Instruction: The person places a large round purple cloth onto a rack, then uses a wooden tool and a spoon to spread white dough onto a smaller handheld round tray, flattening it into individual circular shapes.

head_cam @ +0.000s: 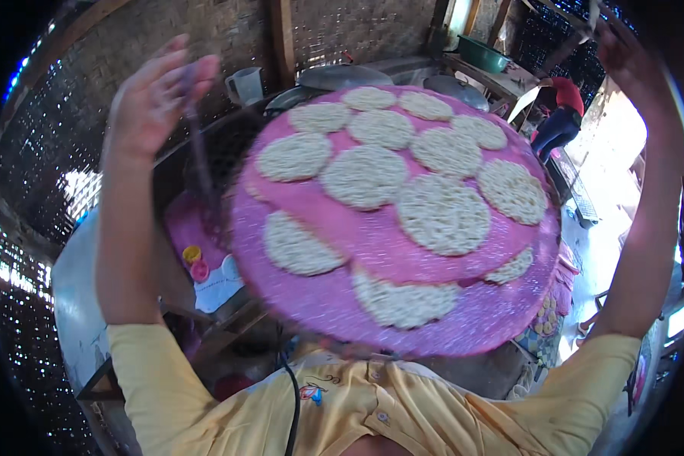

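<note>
A round tray covered in pink and purple netting (342, 308) fills the middle of the view, tilted towards my chest. Several pale, textured round cakes (365, 176) lie on it, some partly covered by an upper pink sheet (319, 214). My left hand (162, 94) is raised beyond the tray's left side, its fingers curled at a blurred purple cord (196, 137) that runs down towards the tray. High at the right, my right hand (621, 62) is raised near a wooden pole; its fingers are too dark to read. Neither hand touches the tray's rim.
Behind the tray stand lidded metal pots (345, 77) and a clear plastic jug (248, 85). A green basin (481, 54) rests on a wooden bench. At the right, a person (564, 114) bends forward. Small yellow and pink cups (196, 262) and a white cloth (216, 290) lie at the left.
</note>
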Tool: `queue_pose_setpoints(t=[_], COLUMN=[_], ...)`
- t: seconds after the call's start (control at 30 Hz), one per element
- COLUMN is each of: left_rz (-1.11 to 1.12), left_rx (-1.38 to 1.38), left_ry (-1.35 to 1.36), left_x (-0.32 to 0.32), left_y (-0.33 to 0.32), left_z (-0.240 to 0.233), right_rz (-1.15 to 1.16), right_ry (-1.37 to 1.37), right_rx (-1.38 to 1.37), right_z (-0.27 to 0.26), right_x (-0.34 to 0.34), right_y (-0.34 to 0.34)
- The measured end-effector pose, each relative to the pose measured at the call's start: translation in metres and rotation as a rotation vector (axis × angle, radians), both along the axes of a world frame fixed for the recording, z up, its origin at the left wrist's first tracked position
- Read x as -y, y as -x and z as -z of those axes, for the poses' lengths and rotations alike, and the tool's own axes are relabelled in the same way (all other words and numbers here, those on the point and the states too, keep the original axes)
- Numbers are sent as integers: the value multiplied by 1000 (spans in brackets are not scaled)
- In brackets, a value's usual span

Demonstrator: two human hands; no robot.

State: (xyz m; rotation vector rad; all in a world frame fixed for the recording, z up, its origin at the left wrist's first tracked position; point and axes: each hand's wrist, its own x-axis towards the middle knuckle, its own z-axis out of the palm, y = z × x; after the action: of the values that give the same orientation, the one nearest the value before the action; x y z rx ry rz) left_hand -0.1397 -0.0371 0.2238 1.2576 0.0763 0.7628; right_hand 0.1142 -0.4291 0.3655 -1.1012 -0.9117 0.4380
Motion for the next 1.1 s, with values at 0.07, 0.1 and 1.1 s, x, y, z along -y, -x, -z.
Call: queue_pose_setpoints(t=[0.07, 0.1, 1.1], left_rz=[49, 81, 180], left_rx=[-11, -5, -200], left_ry=[-46, -68, -236], left_x=[26, 34, -22], left_y=[-65, -95, -641], left_z=[-3, -3, 130], right_rz=[143, 230, 520], right_ry=[-73, -114, 18], right_rx=[33, 4, -217], right_z=[11, 20, 124], right_x=[35, 51, -68], right_y=[-49, -75, -628])
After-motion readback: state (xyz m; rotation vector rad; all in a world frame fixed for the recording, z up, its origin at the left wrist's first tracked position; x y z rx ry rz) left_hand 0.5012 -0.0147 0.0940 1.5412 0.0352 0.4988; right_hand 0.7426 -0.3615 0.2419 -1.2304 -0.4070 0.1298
